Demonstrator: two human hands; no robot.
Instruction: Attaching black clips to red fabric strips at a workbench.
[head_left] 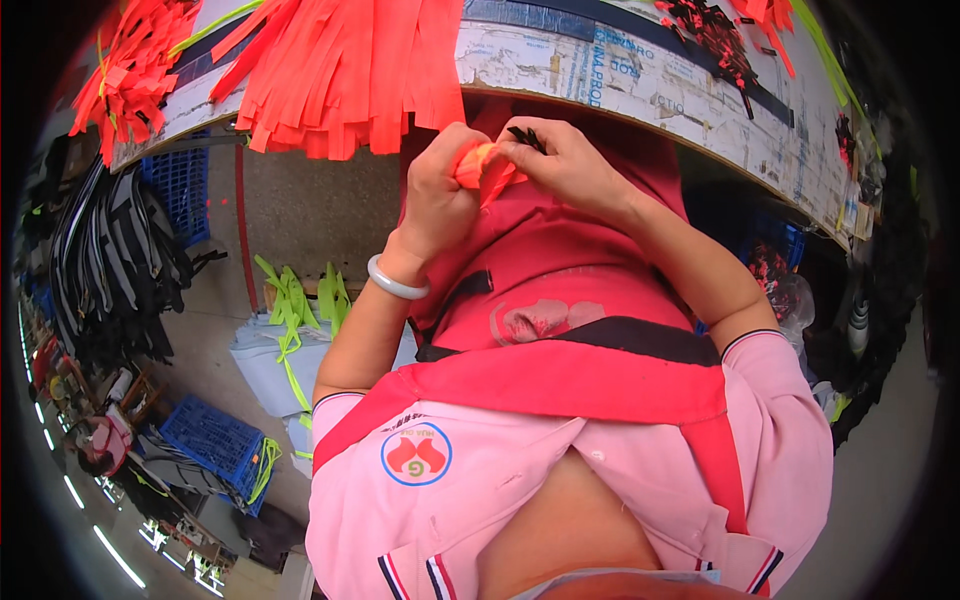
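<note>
Left hand (pixel 435 195) and right hand (pixel 565 160) together, fingers pinching a small orange strip (pixel 485 170), below the counter (pixel 640 75) edge, orange strips pile (pixel 345 70) nearby

Strip bundle (pixel 345 70) on table (pixel 640 75), above hands

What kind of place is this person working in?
Probably a small sewing or garment workshop. Bundles of orange fabric strips hang off a worktable, black straps are piled on the floor, and blue crates stand nearby.
</note>
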